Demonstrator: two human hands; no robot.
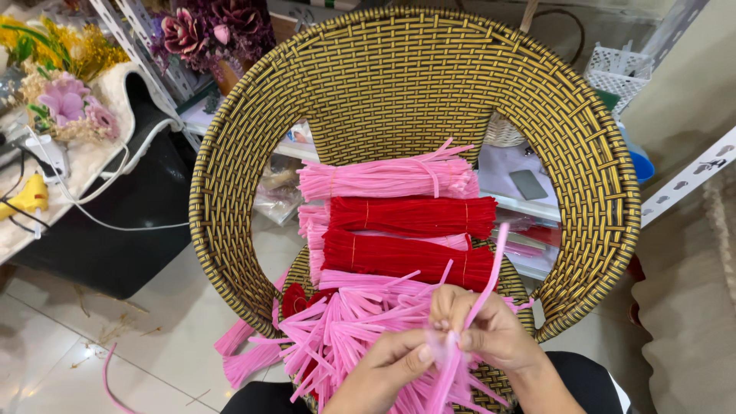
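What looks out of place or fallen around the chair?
One pink pipe cleaner lies alone on the tiled floor left of the wicker chair. Loose pink pieces also hang over the seat's left edge, apart from the tied bundles.

Both hands meet low at centre, fingertips nearly touching. The left hand (387, 368) comes in from below, thumb and forefinger pinched shut in a grip. Just right of that grip, the right hand (487, 330) curls closed, knuckles up
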